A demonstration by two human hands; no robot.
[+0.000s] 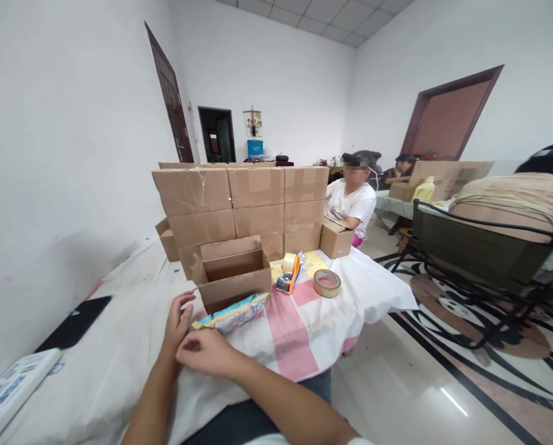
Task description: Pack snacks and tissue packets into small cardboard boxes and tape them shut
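An open cardboard box (236,287) stands on the cloth-covered table, flaps up. Along its near side lies a flat, colourful plastic packet (234,315) with teal and yellow edges. My left hand (180,318) is beside the packet's left end and the box's near left corner, fingers loosely bent and apart, with nothing visible in them. Just in front of the packet, my right hand (209,353) has its thumb and fingers curled together; whatever they may pinch is hidden. Right of the box are an orange tape dispenser (289,275) and a roll of brown tape (327,283).
Stacked cardboard boxes (257,201) form a wall behind the open box. A smaller box (336,240) stands by a co-worker in a white shirt (357,204). At left lie a black flat object (75,322) and a white package (19,386). A chair (480,259) is at right.
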